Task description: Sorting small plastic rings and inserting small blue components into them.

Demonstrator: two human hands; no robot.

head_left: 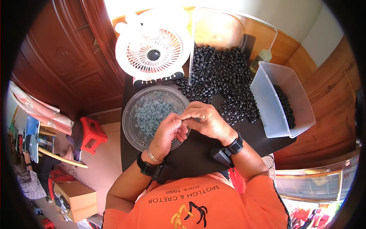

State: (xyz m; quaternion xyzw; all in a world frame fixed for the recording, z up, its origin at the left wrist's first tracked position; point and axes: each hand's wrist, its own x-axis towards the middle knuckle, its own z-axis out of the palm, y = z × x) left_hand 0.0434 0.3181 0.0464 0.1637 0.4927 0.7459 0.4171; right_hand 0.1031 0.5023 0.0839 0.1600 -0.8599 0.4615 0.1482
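Note:
My left hand [167, 133] and my right hand [207, 119] meet fingertip to fingertip above the near right rim of a round clear plastic tray [129, 131]. Both are closed in a pinch. Whatever lies between the fingertips is too small or too hidden to make out. In the tray is a loose heap of small, translucent blue-grey pieces [152, 114]. Just beyond my right hand, many small black ring-shaped pieces [238, 101] with holes are spread over the dark table [198, 154].
A white fan [153, 55] stands behind the tray. A clear tipped bin [192, 65] opens onto the black heap at the back. To the right is a translucent bin [270, 110] with more black pieces. A red stool [92, 135], a cardboard box [76, 200] and another person [34, 183] are at left.

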